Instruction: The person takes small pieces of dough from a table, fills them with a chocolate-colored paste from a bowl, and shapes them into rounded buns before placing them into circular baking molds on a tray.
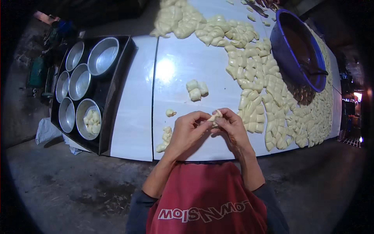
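Observation:
Near the front edge of the white table, my left hand [191, 130] and my right hand [230, 126] meet around a small piece of pale dough [215, 117]. The fingertips of both hands pinch it from either side. Beyond them sits a small cluster of dough pieces [196, 90]. To the left of my left hand lie a single dough ball [170, 112] and a short row of dough pieces [165, 139]. Right of my right hand, a broad sheet of cut dough pieces [251, 111] covers much of the table.
At the left, a dark tray [113, 97] holds several round metal pans; the nearest pan [81, 126] contains dough pieces [92, 121]. A large blue basin [277, 50] with brown contents stands at the far right among the dough. Part of another person's hand [269, 3] shows at the top edge.

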`<state>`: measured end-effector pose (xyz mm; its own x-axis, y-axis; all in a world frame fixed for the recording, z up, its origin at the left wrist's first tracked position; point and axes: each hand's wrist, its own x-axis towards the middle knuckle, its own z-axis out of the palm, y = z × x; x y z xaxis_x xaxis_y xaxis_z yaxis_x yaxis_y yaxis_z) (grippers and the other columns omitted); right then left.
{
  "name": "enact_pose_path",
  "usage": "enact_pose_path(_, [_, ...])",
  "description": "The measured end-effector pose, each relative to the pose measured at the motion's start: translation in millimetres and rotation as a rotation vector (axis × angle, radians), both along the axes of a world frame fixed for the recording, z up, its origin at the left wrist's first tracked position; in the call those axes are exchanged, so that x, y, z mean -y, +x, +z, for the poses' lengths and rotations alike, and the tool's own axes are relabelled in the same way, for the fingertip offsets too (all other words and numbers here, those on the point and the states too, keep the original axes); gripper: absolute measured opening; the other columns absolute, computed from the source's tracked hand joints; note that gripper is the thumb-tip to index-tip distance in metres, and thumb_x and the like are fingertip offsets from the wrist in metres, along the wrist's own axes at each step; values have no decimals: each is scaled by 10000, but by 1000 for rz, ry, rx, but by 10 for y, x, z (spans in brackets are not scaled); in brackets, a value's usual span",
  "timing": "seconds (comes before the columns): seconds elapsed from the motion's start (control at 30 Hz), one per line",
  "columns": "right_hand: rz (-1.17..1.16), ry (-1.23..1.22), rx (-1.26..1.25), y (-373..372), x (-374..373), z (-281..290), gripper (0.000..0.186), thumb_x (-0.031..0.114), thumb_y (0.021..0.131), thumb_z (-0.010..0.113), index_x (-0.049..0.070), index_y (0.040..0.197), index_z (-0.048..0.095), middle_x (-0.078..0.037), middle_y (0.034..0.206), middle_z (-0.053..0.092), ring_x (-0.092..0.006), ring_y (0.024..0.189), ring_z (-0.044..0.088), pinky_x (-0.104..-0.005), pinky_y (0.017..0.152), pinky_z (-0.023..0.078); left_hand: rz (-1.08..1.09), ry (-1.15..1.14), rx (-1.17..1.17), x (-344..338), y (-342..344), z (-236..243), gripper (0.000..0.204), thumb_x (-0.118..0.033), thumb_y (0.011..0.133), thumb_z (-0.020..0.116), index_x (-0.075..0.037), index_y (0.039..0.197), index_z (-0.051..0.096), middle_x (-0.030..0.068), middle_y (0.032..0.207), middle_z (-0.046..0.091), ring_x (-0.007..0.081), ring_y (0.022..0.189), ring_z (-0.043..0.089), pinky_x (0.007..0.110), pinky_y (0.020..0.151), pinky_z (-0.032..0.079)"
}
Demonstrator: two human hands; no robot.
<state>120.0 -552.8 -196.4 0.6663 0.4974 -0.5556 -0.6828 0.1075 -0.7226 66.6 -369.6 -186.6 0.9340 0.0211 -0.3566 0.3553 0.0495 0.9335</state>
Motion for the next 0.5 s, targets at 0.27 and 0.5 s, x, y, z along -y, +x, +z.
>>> enact_pose_path(0.27, [-260, 34, 275, 16, 225, -22, 214, 49, 927, 677, 38, 1106, 561, -30, 988, 628, -94, 852, 603, -229, 748, 516, 156, 351, 477, 431, 227, 25, 453, -206, 924, 694, 0, 1312, 586, 185, 1192, 673, 312, 1050, 683, 356, 915, 532])
enact_pose_path(0.5, [-428, 297, 260, 224, 443, 375, 231, 72, 941, 639, 21, 1158, 578, -38, 1001, 649, -108, 892, 634, -258, 801, 518, 154, 114, 911, 1278, 764, -149, 840, -493, 852, 733, 59, 1419, 451, 231, 1183, 677, 313, 1071, 684, 350, 886, 543])
